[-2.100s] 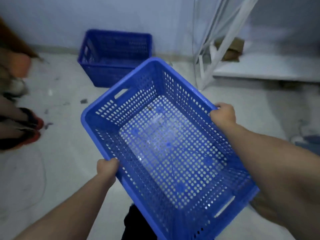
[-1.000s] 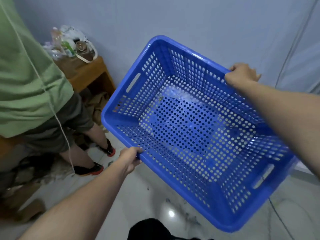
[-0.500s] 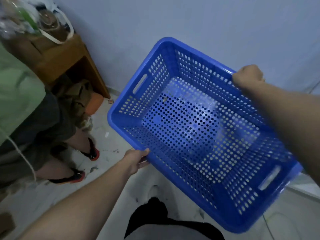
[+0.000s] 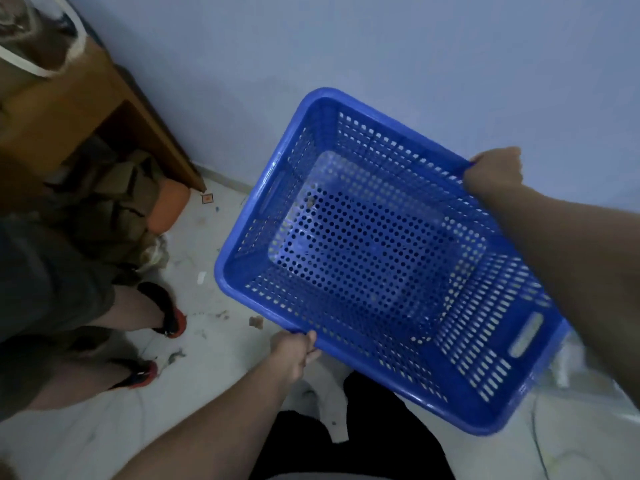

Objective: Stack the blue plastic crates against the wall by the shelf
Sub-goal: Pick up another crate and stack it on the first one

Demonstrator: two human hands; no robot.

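Both hands hold a blue crate (image 4: 374,251) in the air above the floor (image 4: 221,306), near the wall (image 4: 381,46). The left hand (image 4: 294,351) grips its near rim; the right hand (image 4: 495,171) clenches the far rim.

pale floor (image 4: 221,344), scattered scraps (image 4: 256,321)

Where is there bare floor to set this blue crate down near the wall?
Bare floor lies along the wall, between the wooden table and the held blue crate. It is crowded left: boxes under the table, an orange thing, and another person's feet. Small scraps litter the floor.
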